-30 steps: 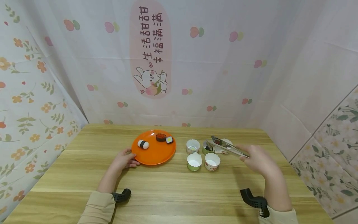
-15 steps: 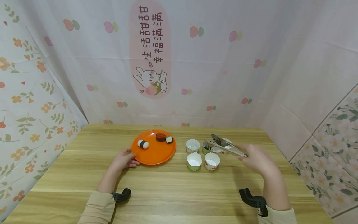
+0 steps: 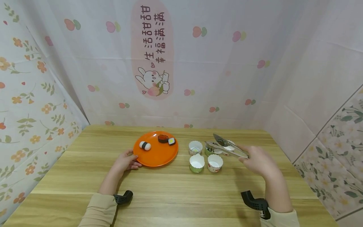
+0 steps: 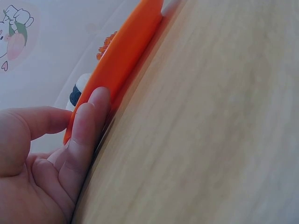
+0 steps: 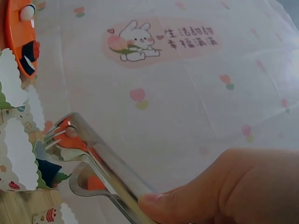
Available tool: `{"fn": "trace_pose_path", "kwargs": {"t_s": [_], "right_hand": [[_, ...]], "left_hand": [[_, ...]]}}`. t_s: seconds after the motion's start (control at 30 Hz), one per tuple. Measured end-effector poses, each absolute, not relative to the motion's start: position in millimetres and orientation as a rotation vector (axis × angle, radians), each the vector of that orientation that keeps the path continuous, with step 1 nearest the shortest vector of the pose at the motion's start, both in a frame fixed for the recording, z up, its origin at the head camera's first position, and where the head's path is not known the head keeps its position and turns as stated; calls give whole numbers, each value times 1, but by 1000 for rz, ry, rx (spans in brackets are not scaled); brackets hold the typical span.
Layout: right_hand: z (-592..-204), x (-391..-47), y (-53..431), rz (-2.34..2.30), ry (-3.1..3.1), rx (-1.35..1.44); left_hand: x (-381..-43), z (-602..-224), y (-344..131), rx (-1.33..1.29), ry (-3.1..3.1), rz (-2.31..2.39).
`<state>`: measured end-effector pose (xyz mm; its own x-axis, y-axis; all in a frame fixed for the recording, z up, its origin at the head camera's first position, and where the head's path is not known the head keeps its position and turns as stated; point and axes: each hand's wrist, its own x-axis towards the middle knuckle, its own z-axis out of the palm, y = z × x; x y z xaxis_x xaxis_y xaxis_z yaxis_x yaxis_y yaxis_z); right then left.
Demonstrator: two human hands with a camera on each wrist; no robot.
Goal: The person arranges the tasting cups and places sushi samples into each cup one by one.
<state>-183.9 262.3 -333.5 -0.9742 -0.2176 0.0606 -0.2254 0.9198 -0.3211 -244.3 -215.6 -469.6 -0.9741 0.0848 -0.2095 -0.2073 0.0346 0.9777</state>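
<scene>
My left hand (image 3: 126, 160) holds the left rim of a round orange plate (image 3: 156, 159), thumb on top and fingers under it, as the left wrist view shows. On the plate lie a white sushi piece with a dark band (image 3: 145, 146), a roe-topped sushi (image 3: 163, 138) and a small sushi roll (image 3: 171, 141). My right hand (image 3: 256, 159) grips metal tongs (image 5: 105, 161), their jaws spread apart over the back paper cups. Below the tips, a dark piece (image 5: 48, 172) shows inside a green paper cup (image 3: 209, 152), partly hidden by the tongs.
Beside it stand a back-left paper cup (image 3: 195, 148), a green-sided front cup (image 3: 197, 164) and a patterned front cup (image 3: 215, 164). Another white cup (image 3: 230, 143) is partly covered by the tongs. A printed curtain (image 3: 181, 94) hangs behind the wooden table (image 3: 175, 195).
The tongs' jaws have spread wider apart, and my right hand has shifted slightly left. My left hand and the plate have stayed in place.
</scene>
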Motion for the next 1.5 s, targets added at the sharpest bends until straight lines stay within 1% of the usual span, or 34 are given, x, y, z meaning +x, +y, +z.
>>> {"fn": "trace_pose_path", "kwargs": {"t_s": [0.6, 1.13, 1.33, 1.5], "right_hand": [[-332, -182, 244, 509, -3054, 328], [-336, -183, 225, 516, -2991, 383], [-338, -184, 212, 491, -2978, 403], [-340, -185, 199, 540, -2923, 438]], "left_hand": [[-244, -467, -215, -144, 2108, 2036], [-242, -468, -215, -132, 2107, 2038], [-241, -468, -216, -103, 2101, 2037], [-242, -467, -216, -133, 2097, 2037]]}}
